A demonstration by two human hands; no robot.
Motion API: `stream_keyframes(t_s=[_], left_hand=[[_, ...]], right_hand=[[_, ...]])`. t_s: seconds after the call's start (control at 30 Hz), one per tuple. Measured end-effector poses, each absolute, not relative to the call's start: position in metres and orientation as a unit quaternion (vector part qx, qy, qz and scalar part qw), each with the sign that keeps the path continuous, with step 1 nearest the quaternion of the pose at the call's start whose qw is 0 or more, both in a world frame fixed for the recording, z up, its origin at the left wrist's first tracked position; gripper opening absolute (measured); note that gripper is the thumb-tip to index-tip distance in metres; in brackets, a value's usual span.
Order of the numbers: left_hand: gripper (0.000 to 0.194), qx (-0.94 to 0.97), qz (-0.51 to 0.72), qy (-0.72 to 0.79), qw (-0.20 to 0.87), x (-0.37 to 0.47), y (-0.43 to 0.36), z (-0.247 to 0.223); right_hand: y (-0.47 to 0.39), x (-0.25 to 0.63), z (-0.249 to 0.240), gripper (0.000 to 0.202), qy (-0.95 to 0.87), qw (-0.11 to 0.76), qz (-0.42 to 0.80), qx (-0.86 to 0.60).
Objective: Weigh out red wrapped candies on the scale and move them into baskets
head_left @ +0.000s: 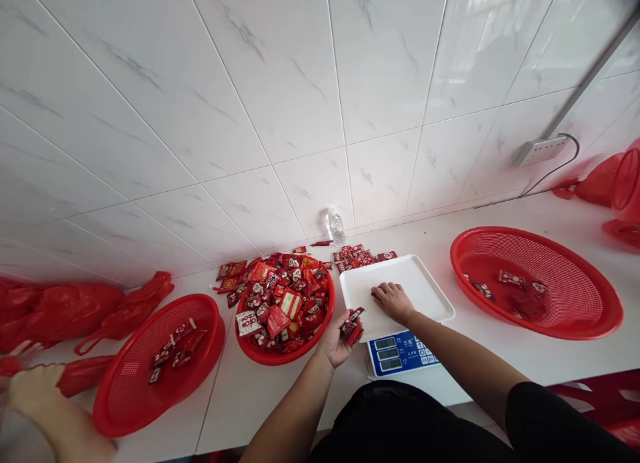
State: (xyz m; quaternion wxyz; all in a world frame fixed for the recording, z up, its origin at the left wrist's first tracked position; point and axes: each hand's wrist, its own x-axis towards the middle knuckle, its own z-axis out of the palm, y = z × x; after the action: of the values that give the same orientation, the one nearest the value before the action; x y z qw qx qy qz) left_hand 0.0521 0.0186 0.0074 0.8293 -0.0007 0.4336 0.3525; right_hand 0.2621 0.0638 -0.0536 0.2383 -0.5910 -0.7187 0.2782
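My left hand [336, 342] is turned palm up beside the heaped basket, its fingers curled round several small red-wrapped candies [353, 324]. My right hand [393, 302] rests over the white tray [425, 286] of a blue digital scale [403, 352]. Its fingers are bent down, and a bit of red wrapper shows at the fingertips; most of that piece is hidden. Left of my hands, a red basket [286, 360] is piled high with red-wrapped candies and packets [290, 303].
Loose packets [353, 255] and a clear plastic bottle [337, 228] lie behind the tray. A red basket [590, 303] on the right and another [125, 383] on the left hold a few candies. Another person's hand [37, 390] grips a red bag [85, 373] at far left.
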Motion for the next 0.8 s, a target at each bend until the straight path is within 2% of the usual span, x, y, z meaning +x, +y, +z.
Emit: stream_keyframes(t_s=[0.13, 0.27, 0.37, 0.53, 0.67, 0.8], left_hand=[[0.029, 0.025, 0.349, 0.443, 0.826, 0.057, 0.022, 0.012], [0.029, 0.081, 0.338, 0.445, 0.825, 0.063, 0.026, 0.020], [0.030, 0.146, 0.294, 0.430, 0.841, 0.072, 0.026, 0.030], [0.033, 0.335, 0.227, 0.476, 0.781, 0.093, 0.021, 0.039], [0.035, 0.465, 0.225, 0.523, 0.678, 0.095, 0.015, 0.035], [0.040, 0.523, 0.183, 0.538, 0.636, 0.089, 0.014, 0.030]], right_hand=[[0.067, 0.272, -0.053, 0.020, -0.618, 0.313, 0.358, -0.626], [0.066, 0.273, -0.046, 0.028, -0.474, 0.392, 0.468, -0.634], [0.058, 0.264, -0.039, 0.032, -0.385, 0.419, 0.580, -0.583], [0.030, 0.250, -0.023, 0.036, -0.301, 0.393, 0.739, -0.458], [0.010, 0.249, -0.016, 0.033, -0.245, 0.359, 0.814, -0.385], [0.001, 0.249, -0.018, 0.031, -0.183, 0.342, 0.856, -0.342]])
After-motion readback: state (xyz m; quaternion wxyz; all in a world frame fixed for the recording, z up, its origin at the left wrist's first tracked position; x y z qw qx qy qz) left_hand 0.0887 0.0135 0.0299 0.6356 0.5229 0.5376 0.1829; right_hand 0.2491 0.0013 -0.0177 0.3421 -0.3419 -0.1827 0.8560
